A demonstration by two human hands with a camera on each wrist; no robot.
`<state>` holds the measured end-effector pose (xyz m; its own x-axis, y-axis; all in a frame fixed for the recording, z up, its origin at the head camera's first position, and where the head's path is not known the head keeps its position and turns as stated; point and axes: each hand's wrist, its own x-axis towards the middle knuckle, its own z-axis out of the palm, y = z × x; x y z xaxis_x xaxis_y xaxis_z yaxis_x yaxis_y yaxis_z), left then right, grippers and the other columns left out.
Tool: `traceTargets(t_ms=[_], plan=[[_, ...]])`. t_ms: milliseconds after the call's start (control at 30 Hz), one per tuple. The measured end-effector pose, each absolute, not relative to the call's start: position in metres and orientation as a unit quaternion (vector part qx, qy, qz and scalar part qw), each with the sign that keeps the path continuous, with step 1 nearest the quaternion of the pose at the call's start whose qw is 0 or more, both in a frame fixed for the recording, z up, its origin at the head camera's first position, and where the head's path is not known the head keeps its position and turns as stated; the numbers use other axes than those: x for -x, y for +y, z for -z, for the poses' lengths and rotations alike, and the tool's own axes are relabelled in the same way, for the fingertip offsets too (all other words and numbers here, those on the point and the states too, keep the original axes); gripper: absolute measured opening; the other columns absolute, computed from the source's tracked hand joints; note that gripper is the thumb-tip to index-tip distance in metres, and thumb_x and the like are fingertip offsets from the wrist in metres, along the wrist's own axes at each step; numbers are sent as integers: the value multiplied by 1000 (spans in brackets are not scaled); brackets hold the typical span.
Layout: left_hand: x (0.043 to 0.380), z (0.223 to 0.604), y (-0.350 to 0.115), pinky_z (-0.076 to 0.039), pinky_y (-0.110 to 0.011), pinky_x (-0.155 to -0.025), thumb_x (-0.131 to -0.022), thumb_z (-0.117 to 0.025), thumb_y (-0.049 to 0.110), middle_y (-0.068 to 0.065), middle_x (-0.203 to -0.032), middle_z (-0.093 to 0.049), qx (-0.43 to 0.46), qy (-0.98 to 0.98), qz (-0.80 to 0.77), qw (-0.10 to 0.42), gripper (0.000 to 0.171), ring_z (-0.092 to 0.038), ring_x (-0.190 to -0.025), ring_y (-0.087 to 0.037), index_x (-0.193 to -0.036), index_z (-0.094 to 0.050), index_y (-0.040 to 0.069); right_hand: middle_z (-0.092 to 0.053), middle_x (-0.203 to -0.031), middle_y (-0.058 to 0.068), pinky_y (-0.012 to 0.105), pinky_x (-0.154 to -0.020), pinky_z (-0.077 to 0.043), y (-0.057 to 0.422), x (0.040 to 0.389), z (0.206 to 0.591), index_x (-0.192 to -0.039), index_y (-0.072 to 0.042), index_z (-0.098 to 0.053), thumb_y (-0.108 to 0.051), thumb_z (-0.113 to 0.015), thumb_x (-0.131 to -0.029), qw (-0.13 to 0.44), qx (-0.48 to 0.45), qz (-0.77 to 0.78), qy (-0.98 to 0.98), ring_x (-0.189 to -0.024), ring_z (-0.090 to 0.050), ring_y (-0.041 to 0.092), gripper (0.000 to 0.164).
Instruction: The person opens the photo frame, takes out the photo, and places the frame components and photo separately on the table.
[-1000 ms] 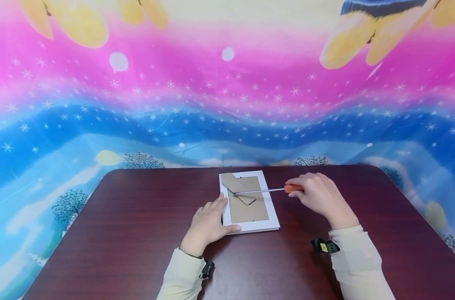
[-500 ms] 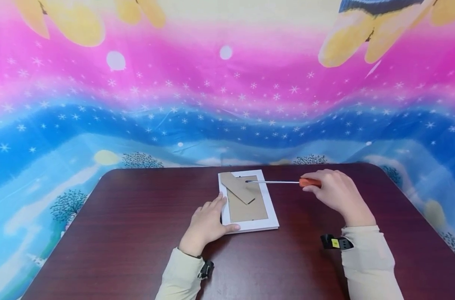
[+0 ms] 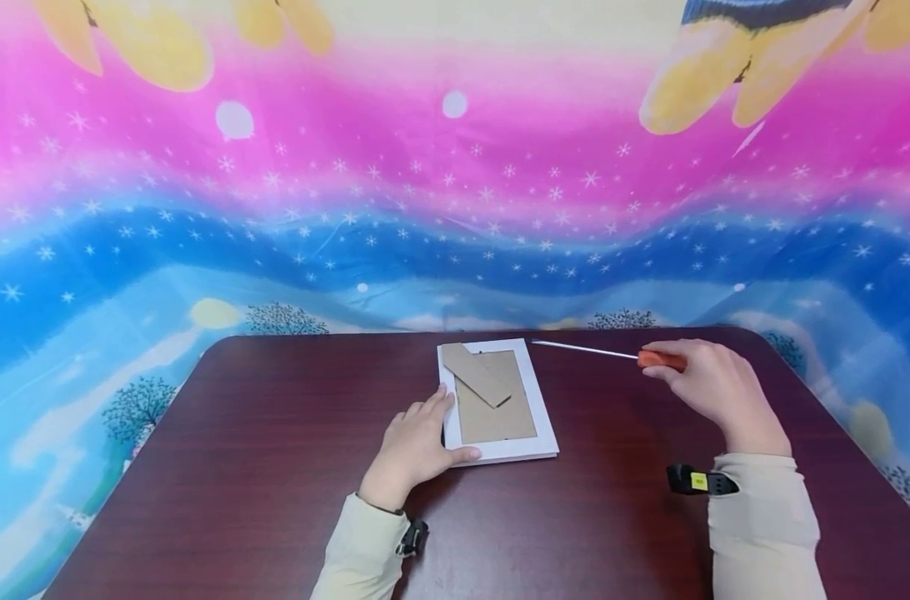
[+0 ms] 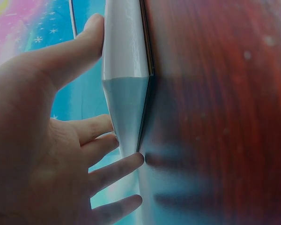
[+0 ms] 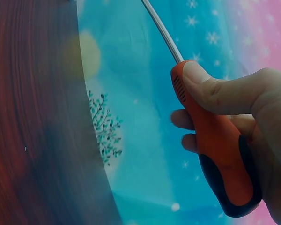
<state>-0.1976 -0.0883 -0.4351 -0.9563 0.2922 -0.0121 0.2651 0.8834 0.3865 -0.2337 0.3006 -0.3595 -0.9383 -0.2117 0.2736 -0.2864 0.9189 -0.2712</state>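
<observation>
A white picture frame lies back up on the table, its brown backing board showing. Across that board a brown stand leg lies slanted. My left hand rests at the frame's near left corner, the thumb on its border and the fingers stretched along the left side. To the right of the frame, my right hand grips a screwdriver by its orange and black handle. The metal shaft points left, its tip above the table near the frame's far right corner, apart from it.
The dark red wooden table has rounded far corners. Behind it hangs a colourful printed cloth with snowflakes and trees. A tiny pale speck shows on the tabletop in the right wrist view.
My right hand has drawn the screwdriver away to the right. Its tip was at the stand leg, then over the backing board, and is now off the frame. My left hand has stayed put.
</observation>
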Motion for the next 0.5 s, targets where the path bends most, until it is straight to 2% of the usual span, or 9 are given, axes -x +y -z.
traceTargets(t_ms=[233,500], plan=[[198,435,-88,-35,-56,-107,-81,-70,63,-7,-161,-29,-139,970,-197,38,93,-40,-138,-36,-152,-40,9,-69,-105,21,41,-61,-41,317,235,367,-125,-10,-70,-30,-77,-87,123,-94,-163,-974,-80,-56,30,43],[199,437,-89,-35,-56,-108,-81,-70,63,-7,-161,-29,-138,970,-197,37,94,-39,-139,-35,-152,-40,9,-68,-107,25,49,-63,-44,330,235,375,-125,-8,-69,-41,-72,-90,135,-64,-181,-972,-86,-58,35,48]])
